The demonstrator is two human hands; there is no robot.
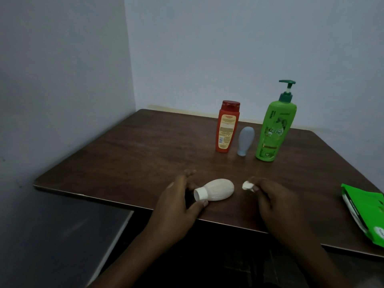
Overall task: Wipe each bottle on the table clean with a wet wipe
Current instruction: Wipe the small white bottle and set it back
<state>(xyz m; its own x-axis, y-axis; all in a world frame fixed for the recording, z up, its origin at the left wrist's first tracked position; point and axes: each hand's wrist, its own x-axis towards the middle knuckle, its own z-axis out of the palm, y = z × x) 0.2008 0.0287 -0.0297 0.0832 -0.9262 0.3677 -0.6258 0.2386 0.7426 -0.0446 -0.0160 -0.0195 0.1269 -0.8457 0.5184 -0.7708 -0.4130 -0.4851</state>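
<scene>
Cream-white and bulb-shaped, the plastic bottle with the white screw cap (pixel 216 192) lies on its side near the front edge of the dark brown wooden surface (pixel 128 154), cap pointing to the person's left. It appears to be the bottle in work at this moment. Three others stand in a row at the back, well apart from the hands: an orange-red flat bottle with a flip cap (pixel 227 126), a small grey-blue bottle standing on its cap (pixel 245 140) and a tall green pump bottle (pixel 274 129). Nothing shows whether any of these is already wiped, so the share of the task left cannot be judged.

The lying bottle rests between the two hands. The left hand (pixel 178 196) is at the capped end, thumb touching the neck just under the cap, fingers curved behind it and blurred; whether it truly grips cannot be told. The right hand (pixel 278 202) pinches a crumpled white wet wipe (pixel 247 185) at its fingertips, just beside the bottle's rounded base and not touching it. A green wipe pack (pixel 365 213) lies at the right edge.
</scene>
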